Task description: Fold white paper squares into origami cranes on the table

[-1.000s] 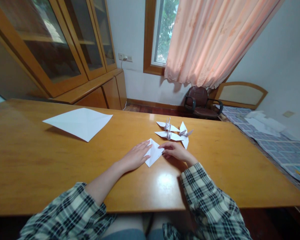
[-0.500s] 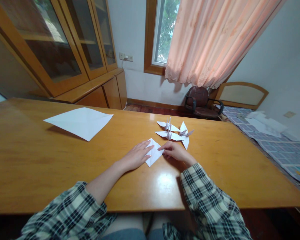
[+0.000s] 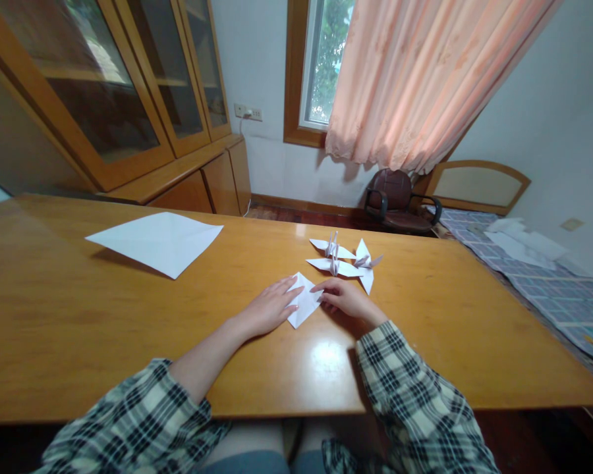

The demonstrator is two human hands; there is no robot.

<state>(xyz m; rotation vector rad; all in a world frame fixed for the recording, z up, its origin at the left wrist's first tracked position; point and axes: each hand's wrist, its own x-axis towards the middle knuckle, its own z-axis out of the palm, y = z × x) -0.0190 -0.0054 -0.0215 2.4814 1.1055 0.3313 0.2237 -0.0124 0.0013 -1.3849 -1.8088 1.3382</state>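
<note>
White walls (image 3: 261, 52) around a wooden cabinet (image 3: 143, 118) with glass doors at the left, a window (image 3: 326, 72) partly covered by a pink curtain (image 3: 415, 79), a brown armchair (image 3: 398, 197) below the curtain, and a bed (image 3: 538, 263) with a checked cover at the right. Across the foreground, a glossy wooden table (image 3: 128, 355). Near its middle, flat on it, a small folded paper (image 3: 307, 306), white and roughly diamond-shaped, between both hands. Left hand (image 3: 267, 308): palm down, fingers stretched out and slightly parted, resting over the paper's left side from above rather than grasping. Right hand (image 3: 344, 299): at the paper's right corner, index finger extended onto the upper face, other fingers curled; impossible to tell whether the corner is pinched. Just beyond the right hand, three white paper cranes (image 3: 335, 267), close together, wings spread. Well apart to the left, a larger white sheet (image 3: 163, 243), faintly creased. On both arms, checked sleeves (image 3: 138, 408).
</note>
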